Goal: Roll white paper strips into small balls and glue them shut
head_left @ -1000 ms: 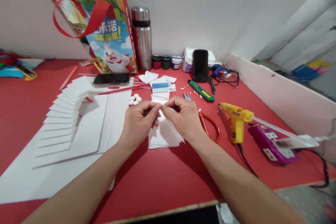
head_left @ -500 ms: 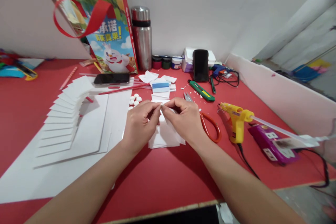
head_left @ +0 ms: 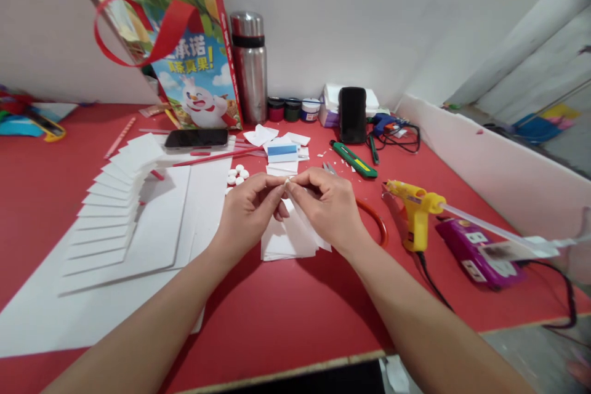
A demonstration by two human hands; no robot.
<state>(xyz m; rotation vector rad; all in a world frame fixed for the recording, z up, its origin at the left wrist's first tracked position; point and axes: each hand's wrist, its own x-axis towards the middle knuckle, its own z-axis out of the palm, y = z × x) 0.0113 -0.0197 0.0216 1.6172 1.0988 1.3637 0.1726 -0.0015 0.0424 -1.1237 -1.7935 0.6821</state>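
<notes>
Over a stack of white paper pieces [head_left: 286,240], my left hand [head_left: 249,206] and my right hand [head_left: 327,206] meet fingertip to fingertip. Both pinch a small white piece [head_left: 289,180], mostly covered by the thumbs and forefingers; its exact form is hidden. White paper shows beneath my right hand, and I cannot tell whether it joins the pinched piece. Just beyond my left hand lie several small round white pieces [head_left: 237,176]. Scissors with orange handles [head_left: 379,221] lie partly behind my right hand.
A fanned paper stair shape [head_left: 104,215] stands at left on white sheets. A yellow glue gun [head_left: 418,209] and purple box [head_left: 480,255] are at right. Behind are a green cutter [head_left: 353,159], phone [head_left: 196,138], steel flask [head_left: 249,68], paint jars [head_left: 292,109] and bag [head_left: 194,74].
My hands have shifted slightly to the right and up, still pinching the small white piece. The paper edge under my right hand has moved a little right. The scissors are more covered.
</notes>
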